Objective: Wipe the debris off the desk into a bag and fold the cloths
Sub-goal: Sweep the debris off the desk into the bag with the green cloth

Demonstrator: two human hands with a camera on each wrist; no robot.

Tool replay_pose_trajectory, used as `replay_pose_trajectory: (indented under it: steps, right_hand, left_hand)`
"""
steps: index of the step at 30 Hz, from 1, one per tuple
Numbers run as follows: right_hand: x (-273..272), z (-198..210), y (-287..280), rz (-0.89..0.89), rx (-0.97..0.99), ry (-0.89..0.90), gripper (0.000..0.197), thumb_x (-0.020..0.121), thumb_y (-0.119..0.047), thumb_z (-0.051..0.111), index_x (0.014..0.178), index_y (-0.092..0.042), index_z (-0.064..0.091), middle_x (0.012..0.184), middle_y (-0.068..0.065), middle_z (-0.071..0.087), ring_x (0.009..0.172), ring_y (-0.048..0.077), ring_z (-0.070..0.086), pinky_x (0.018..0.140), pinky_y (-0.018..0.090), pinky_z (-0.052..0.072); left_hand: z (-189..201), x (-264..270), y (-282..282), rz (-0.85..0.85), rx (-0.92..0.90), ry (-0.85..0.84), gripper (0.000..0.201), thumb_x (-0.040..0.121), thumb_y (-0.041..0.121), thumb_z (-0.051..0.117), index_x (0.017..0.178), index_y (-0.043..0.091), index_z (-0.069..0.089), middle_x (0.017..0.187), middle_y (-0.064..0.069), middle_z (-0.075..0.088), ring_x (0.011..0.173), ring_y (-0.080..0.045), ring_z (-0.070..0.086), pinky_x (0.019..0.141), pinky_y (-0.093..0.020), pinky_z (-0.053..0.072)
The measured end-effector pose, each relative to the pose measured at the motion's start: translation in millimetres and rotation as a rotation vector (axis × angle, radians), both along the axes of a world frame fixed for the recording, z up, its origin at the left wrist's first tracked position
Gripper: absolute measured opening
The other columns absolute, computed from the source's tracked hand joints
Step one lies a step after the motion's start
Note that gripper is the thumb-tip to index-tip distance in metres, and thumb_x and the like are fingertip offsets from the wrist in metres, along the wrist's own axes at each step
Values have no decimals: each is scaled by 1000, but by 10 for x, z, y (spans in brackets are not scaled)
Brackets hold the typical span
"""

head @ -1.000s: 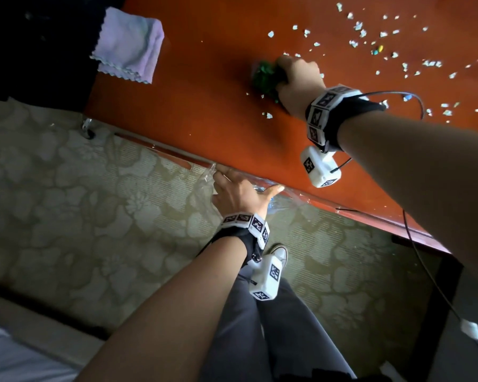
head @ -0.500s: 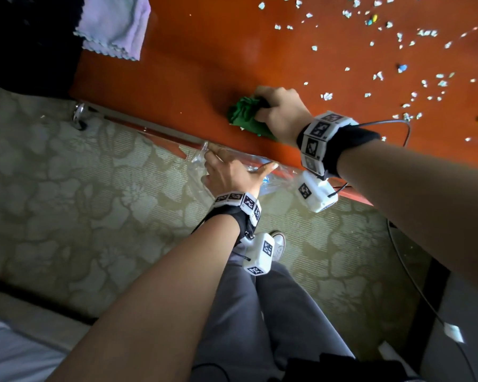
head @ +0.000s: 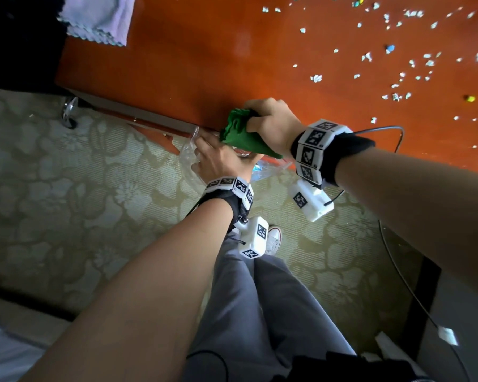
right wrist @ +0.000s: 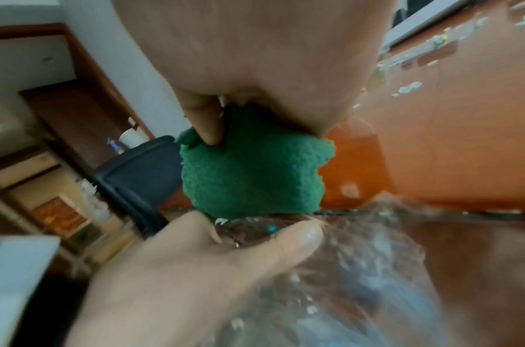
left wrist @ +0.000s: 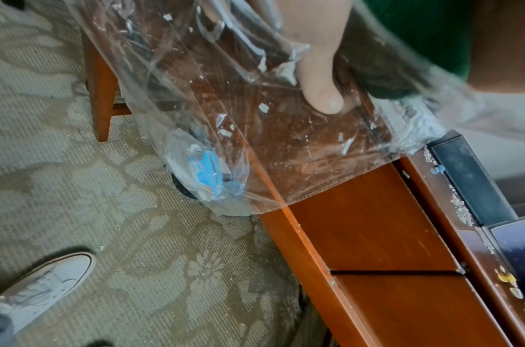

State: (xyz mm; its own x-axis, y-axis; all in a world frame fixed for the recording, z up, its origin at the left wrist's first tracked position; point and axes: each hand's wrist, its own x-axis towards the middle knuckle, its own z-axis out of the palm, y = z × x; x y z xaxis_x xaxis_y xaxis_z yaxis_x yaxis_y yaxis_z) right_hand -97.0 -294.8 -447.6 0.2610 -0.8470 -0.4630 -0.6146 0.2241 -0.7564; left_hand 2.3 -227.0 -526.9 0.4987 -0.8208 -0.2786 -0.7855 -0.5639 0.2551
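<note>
The orange-brown wooden desk (head: 232, 64) stands on a pale carpet with a flower pattern (head: 66, 188), and many small white paper scraps (head: 316, 78) lie spread over its far right part, with a few coloured bits among them. At the far left corner of the desk lies a folded pale lilac cloth (head: 100, 17), well apart from the hands.

The right hand (head: 273, 125) is at the near edge of the desk. Its fingers are curled tight around a crumpled green cloth (head: 240, 133), which hangs over the edge, just above the bag mouth; the right wrist view shows one fingertip (right wrist: 210, 131) pressed into the cloth (right wrist: 252, 176).

The left hand (head: 221, 161) is just below the edge and holds a clear plastic bag (head: 188, 153) against the desk front. In the left wrist view the thumb (left wrist: 320, 77) lies on the plastic, pinching the bag (left wrist: 255, 117) open; the other fingers are hidden behind the film. Some white scraps and a blue-and-white crumpled piece (left wrist: 206, 171) are already in the bottom of the bag.

Below, grey trousers (head: 260, 312) and a white sneaker (left wrist: 41, 286) are on the carpet.
</note>
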Motion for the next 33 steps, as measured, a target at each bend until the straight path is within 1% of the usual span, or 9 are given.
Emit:
replay_pose_trajectory:
  steps: [3, 6, 9, 13, 16, 20, 24, 30, 33]
  right_hand:
    - [-63, 40, -97, -228, 18, -69, 36, 80, -13, 56, 116, -14, 66, 100, 11, 65, 84, 23, 61, 62, 18, 48]
    - [-177, 149, -247, -468, -13, -140, 40, 65, -25, 53, 101, -16, 66, 92, 8, 63, 80, 23, 59, 59, 20, 43]
    - [-284, 221, -355, -527, -54, -118, 17, 77, -20, 53, 92, -20, 60, 90, 3, 57, 80, 19, 54, 63, 23, 44]
    - [-325, 181, -426, -401, -188, 18, 4, 84, -13, 47, 85, -15, 51, 78, 5, 51, 69, 21, 45, 51, 25, 34]
    - [-225, 111, -351, -218, -244, 133, 6, 86, -13, 47, 90, -16, 50, 83, 7, 54, 74, 24, 47, 56, 26, 30]
    - [-71, 12, -126, 19, -255, 214, 24, 88, -15, 46, 106, -5, 58, 81, 13, 59, 73, 30, 54, 58, 34, 39]
    - [1, -4, 38, 87, -239, 173, 32, 80, -26, 42, 97, -4, 58, 76, 18, 63, 69, 36, 57, 59, 42, 46]
    - [-105, 45, -127, -182, -139, 10, 21, 86, -12, 49, 100, -7, 64, 86, 11, 63, 73, 24, 57, 53, 22, 46]
    - [-157, 88, -300, -297, -178, -19, 15, 85, -10, 48, 93, -14, 60, 85, 8, 58, 68, 18, 53, 45, 11, 38]
  left_hand:
    - [18, -12, 5, -3, 3, -2, 144, 50, 91, 61, 150, -6, 23, 149, -19, 36, 132, -33, 43, 94, -48, 42]
    - [36, -24, -1, -15, 36, 5, 146, 52, 94, 55, 152, -6, 17, 154, -21, 29, 136, -34, 38, 98, -50, 40]
    - [41, -25, -17, -20, 64, 17, 146, 54, 93, 56, 152, -6, 15, 156, -21, 25, 139, -34, 34, 101, -51, 38]
    - [48, -41, -28, -21, 71, 20, 147, 53, 92, 59, 152, -7, 13, 156, -23, 24, 138, -35, 36, 100, -50, 38]
    - [46, -54, -26, -22, 65, 10, 148, 53, 92, 59, 151, -8, 13, 153, -22, 29, 133, -35, 40, 97, -48, 40]
    - [37, -60, -11, -31, 62, 0, 146, 54, 91, 58, 151, -9, 13, 153, -23, 29, 132, -35, 41, 95, -48, 40]
    - [4, -42, -9, -44, 79, 6, 138, 59, 82, 65, 151, -8, 18, 153, -21, 28, 134, -34, 38, 96, -48, 40]
    - [-25, -43, -20, -31, 68, 2, 145, 56, 86, 64, 152, -10, 12, 151, -20, 30, 130, -33, 42, 93, -47, 41]
    - [-34, -34, -26, -21, 71, 8, 150, 52, 92, 58, 152, -9, 11, 150, -19, 31, 129, -32, 43, 92, -48, 41]
